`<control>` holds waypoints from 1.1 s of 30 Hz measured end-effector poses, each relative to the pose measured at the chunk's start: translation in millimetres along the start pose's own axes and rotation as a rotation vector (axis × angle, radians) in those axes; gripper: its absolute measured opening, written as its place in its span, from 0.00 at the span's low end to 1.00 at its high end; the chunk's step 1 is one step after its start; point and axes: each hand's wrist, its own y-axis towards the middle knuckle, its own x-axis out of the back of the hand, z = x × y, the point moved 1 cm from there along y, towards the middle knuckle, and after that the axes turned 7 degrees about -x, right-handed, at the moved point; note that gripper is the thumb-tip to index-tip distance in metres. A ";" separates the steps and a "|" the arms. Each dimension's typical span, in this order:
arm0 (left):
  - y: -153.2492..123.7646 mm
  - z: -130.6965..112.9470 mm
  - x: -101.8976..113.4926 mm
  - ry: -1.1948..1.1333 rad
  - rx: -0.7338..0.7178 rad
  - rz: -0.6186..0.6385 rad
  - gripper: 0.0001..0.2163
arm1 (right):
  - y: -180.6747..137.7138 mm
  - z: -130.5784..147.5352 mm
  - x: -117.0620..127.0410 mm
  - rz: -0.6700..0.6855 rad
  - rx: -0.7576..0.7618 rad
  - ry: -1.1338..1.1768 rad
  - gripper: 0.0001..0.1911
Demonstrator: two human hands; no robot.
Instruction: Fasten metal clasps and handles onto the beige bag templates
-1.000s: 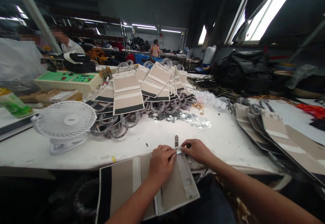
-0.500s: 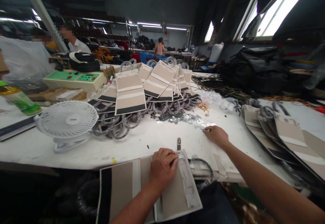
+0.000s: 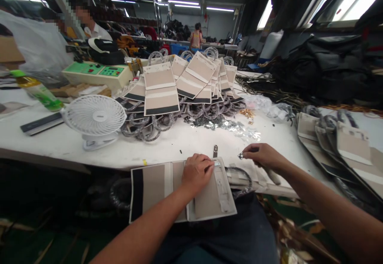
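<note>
A beige bag panel [image 3: 155, 186] with a black band lies across my lap at the edge of the white table [image 3: 185, 146]. My left hand [image 3: 196, 172] rests on it with fingers curled, pressing down a strap end near its top edge. Just to the right, my right hand [image 3: 263, 155] hovers over the table and pinches a small shiny metal piece [image 3: 240, 156] between thumb and forefinger. A small metal tab [image 3: 215, 151] lies on the table just above the left hand.
A heap of finished beige panels with clear ring handles [image 3: 182, 86] fills the table's middle. A white desk fan [image 3: 95, 119] and a green-topped machine [image 3: 97, 74] stand to the left. More panels [image 3: 338, 142] lie right. Loose metal bits [image 3: 227, 124] are scattered. People work at the far left.
My right hand left the panel, reached out to the scattered metal bits, and has drawn back toward the panel with a small piece pinched. The left hand stayed in place.
</note>
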 end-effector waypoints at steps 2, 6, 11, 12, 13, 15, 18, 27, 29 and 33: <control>-0.6 -0.5 0.0 0.001 -0.004 0.007 0.06 | -27.1 12.1 -31.3 0.137 0.078 -0.053 0.12; -1.8 -1.3 0.3 0.003 0.000 0.011 0.06 | -52.3 30.1 -83.4 0.239 0.212 -0.166 0.12; -3.4 -2.3 1.3 0.009 0.000 0.014 0.06 | -50.6 38.3 -97.1 0.233 0.266 -0.301 0.12; -3.6 -2.5 1.6 0.010 0.003 0.018 0.06 | -50.5 39.2 -96.8 0.230 0.264 -0.322 0.12; -3.8 -2.7 2.0 0.010 0.006 0.023 0.05 | -50.9 40.0 -96.7 0.222 0.262 -0.345 0.12; -3.9 -3.2 2.7 0.010 0.011 0.030 0.05 | -52.7 40.5 -97.8 0.195 0.269 -0.391 0.11; -4.0 -3.5 2.9 0.016 0.008 0.024 0.05 | -55.8 37.0 -102.4 0.131 0.290 -0.442 0.10; -3.9 -3.2 1.5 0.024 -0.001 0.022 0.06 | -57.9 21.6 -111.7 -0.031 0.259 -0.549 0.07; -3.9 -3.2 1.8 0.021 -0.001 0.026 0.06 | -59.4 22.7 -110.5 -0.031 0.248 -0.567 0.07; -4.0 -3.3 2.5 0.020 -0.001 0.033 0.06 | -64.4 23.6 -109.9 -0.035 0.241 -0.565 0.09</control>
